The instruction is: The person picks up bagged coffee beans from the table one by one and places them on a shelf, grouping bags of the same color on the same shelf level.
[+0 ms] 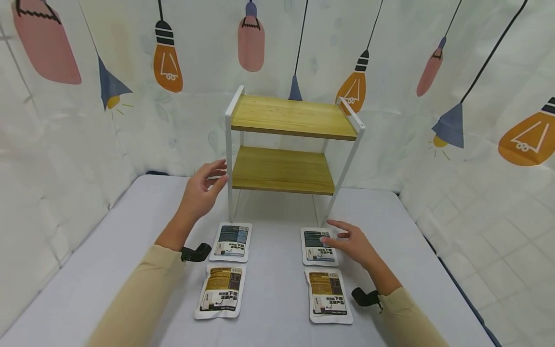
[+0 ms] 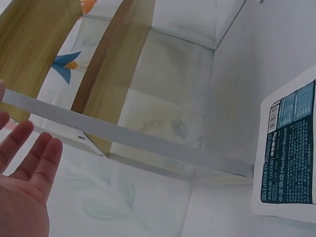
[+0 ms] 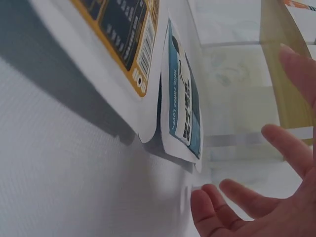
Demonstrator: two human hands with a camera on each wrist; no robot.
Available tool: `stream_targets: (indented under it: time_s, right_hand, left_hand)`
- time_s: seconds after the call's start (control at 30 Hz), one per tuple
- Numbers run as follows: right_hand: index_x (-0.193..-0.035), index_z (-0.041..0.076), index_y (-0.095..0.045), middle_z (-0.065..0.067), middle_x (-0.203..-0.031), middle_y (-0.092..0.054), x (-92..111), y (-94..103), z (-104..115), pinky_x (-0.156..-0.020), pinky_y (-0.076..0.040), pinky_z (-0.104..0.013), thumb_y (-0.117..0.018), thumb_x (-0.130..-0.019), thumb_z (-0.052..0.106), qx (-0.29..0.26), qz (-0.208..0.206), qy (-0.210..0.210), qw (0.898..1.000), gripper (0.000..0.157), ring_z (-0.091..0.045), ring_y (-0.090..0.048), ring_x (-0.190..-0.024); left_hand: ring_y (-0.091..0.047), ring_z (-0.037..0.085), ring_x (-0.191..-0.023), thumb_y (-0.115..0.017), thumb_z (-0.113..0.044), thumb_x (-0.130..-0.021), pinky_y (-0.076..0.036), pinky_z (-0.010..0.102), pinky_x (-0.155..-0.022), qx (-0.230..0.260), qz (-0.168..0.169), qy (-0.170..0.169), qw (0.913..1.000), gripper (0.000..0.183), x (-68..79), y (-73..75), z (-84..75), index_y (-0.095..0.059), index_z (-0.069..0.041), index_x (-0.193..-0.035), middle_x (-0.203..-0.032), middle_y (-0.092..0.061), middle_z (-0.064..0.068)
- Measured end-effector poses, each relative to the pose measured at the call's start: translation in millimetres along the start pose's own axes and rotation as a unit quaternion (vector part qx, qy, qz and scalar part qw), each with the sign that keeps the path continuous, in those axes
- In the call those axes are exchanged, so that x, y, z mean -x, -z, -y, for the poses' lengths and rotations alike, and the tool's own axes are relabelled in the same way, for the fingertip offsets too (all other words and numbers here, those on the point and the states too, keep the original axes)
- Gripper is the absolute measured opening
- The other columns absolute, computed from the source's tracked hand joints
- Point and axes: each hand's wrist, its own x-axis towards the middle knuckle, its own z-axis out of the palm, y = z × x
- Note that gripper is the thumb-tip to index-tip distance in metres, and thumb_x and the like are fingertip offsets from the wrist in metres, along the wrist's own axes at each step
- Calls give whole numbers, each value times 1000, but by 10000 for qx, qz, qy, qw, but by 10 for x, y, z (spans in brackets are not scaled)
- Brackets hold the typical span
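A two-tier shelf rack [image 1: 295, 115] with wooden boards and a white frame stands at the back of the table. My left hand [image 1: 201, 190] is beside its left post, fingers loosely bent with nothing in them; the left wrist view shows the fingers [image 2: 47, 165] next to the white post [image 2: 128, 138]. My right hand [image 1: 353, 245] holds nothing and hovers at the right-hand blue coffee pouch [image 1: 318, 253], its thumb overlapping the pouch in the head view. Another blue coffee pouch [image 1: 231, 248] lies below the left hand, in front of the left post.
Two orange-brown coffee pouches [image 1: 220, 291] [image 1: 330, 301] lie nearer, one in front of each blue pouch. A white cloth covers the table [image 1: 277, 308]. Patterned fabric walls [image 1: 195, 125] rise behind and at both sides.
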Motion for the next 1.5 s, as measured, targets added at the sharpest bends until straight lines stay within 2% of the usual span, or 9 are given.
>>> stream_targets:
  time_s: [0.07,0.33,0.67,0.83,1.03,1.27,1.5]
  right_hand:
    - [-151,24,-52,-13,-164,-38,-12,-8,2,-103,-52,-61,-79,-84,55,18,17,-64,10000,78,-46,-49,-138]
    - [-145,22,-59,-14,-160,-45,-55,-41,5,-102,-52,-62,-82,-82,53,65,31,-236,9997,73,-44,-56,-131]
    - [-137,19,-66,-16,-150,-55,-89,-88,10,-96,-57,-55,-86,-83,35,38,91,-352,9993,60,-40,-61,-123]
    - [-134,19,-69,-18,-146,-58,-123,-100,20,-99,-55,-57,-88,-81,31,172,11,-471,9987,57,-40,-62,-123]
    - [-131,20,-70,-22,-145,-57,-183,-117,10,-105,-49,-64,-89,-80,33,267,64,-677,9973,56,-43,-53,-134]
    - [-129,19,-72,-23,-144,-57,-209,-134,16,-104,-47,-67,-90,-78,30,257,138,-742,9968,55,-44,-53,-131]
    - [-125,20,-74,-24,-142,-57,-227,-177,34,-103,-49,-64,-92,-76,23,449,53,-716,9964,52,-44,-54,-131]
  left_hand:
    - [-60,29,-127,-62,-25,-104,-44,5,-98,130,-105,-28,9999,47,-35,-14,0,-53,-14,-148,-139,-60,12]
    - [-63,25,-117,-66,-24,-102,-45,4,-92,288,-329,-19,9990,39,-116,-30,-44,-61,-11,-139,-130,-64,12]
    - [-67,19,-102,-65,-29,-102,-50,6,-85,350,-345,262,9984,40,-180,-48,-71,-63,-8,-136,-123,-69,15]
    - [-68,15,-97,-64,-30,-102,-53,8,-84,407,-335,284,9982,38,-205,-55,-45,-65,-8,-133,-120,-71,14]
    - [-66,13,-91,-65,-30,-102,-54,10,-81,381,-314,271,9984,35,-225,-43,-48,-67,-7,-128,-116,-71,14]
    - [-66,12,-95,-64,-31,-102,-53,10,-85,425,-214,352,9982,35,-249,-30,-30,-68,-7,-127,-118,-71,14]
    - [-66,10,-98,-66,-26,-101,-55,10,-83,646,-217,324,9972,31,-269,-35,-12,-69,-5,-124,-116,-71,14]
